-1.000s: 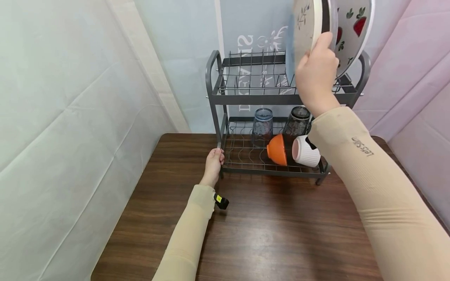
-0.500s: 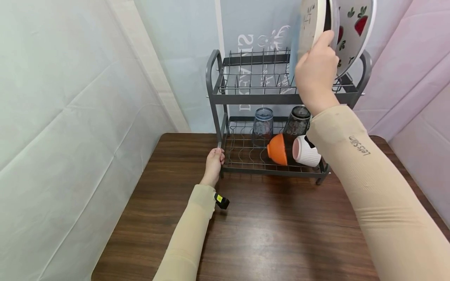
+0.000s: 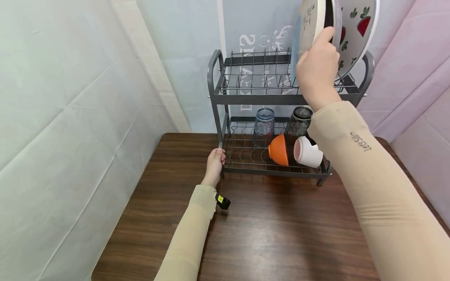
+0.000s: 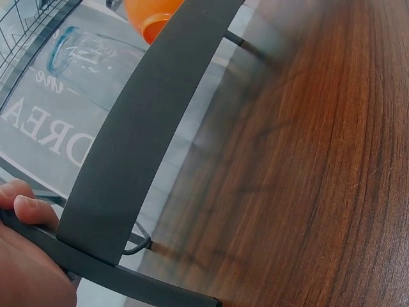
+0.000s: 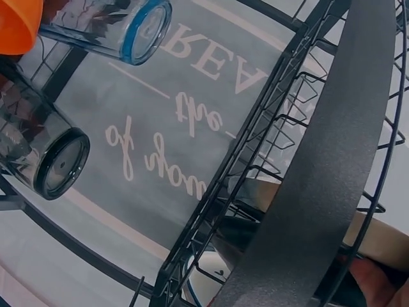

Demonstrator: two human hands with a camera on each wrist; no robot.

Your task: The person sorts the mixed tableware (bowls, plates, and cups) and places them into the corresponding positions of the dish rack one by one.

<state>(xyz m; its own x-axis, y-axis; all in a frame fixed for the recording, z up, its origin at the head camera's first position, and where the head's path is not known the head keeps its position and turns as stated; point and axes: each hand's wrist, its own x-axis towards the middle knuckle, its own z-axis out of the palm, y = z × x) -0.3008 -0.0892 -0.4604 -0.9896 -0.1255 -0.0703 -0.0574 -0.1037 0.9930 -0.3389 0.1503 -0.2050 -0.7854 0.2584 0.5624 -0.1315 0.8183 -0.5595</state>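
Observation:
A dark grey two-tier dish rack stands on the wooden table. My left hand grips the rack's lower left upright; fingertips also show in the left wrist view. My right hand reaches to the upper tier and pinches the rim of a cream round dish with a leaf print, standing on edge. Directly left of it shows a light blue dish, mostly hidden. To its right stands a white plate with strawberries. The dishes' tops are out of frame, and their lower edges are partly hidden.
On the lower tier are a blue glass, a dark glass, an orange bowl and a white cup. The wooden table extends in front. Pale cloth walls close in the sides and back.
The cream dish and light blue dish have shifted slightly right relative to the rack, with my right hand still on the cream rim. My left hand keeps its hold on the upright.

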